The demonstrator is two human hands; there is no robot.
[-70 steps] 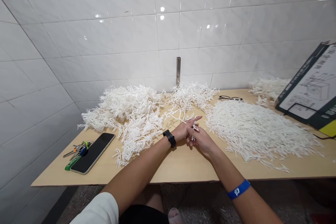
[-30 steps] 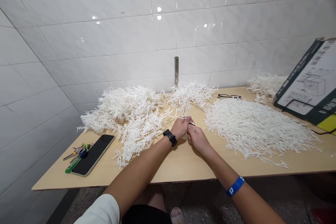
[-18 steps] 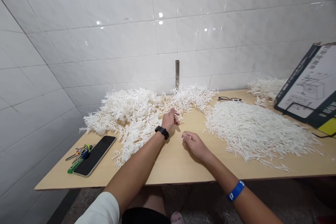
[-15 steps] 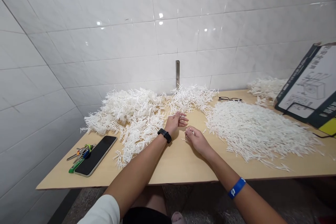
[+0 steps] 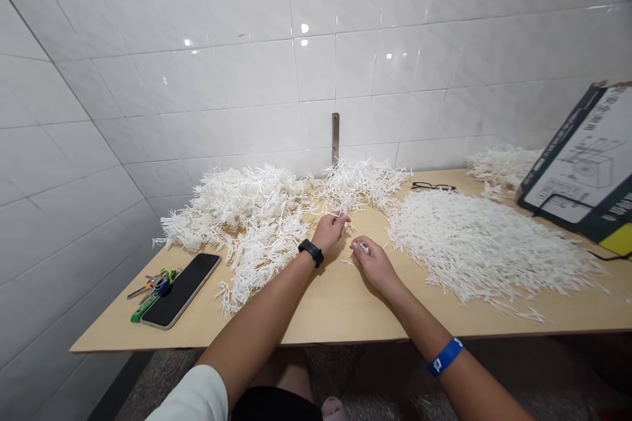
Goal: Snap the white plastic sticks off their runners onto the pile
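My left hand (image 5: 330,231), a black watch on its wrist, is closed in a pinch on a thin white branched plastic piece that sticks out past the fingers. Close by on the right, my right hand (image 5: 374,264) has its fingers curled around small white plastic pieces (image 5: 364,248), whose ends show at the thumb. Left of the hands spreads a tangled heap of white branched plastic pieces (image 5: 247,204). A smaller tangled heap (image 5: 363,183) lies just behind the left hand. To the right is a broad pile of loose, short white pieces (image 5: 488,243).
A phone (image 5: 182,291) lies at the table's left beside keys (image 5: 155,284) and a green cutter (image 5: 144,309). Glasses (image 5: 433,186) rest behind the right pile. A printed box (image 5: 582,164) leans at the far right, near another white heap (image 5: 503,164). A tiled wall backs the table.
My left hand has gone from spread fingers to a pinch on a white branched piece. The right hand stays nearly in place, still curled around small white pieces.
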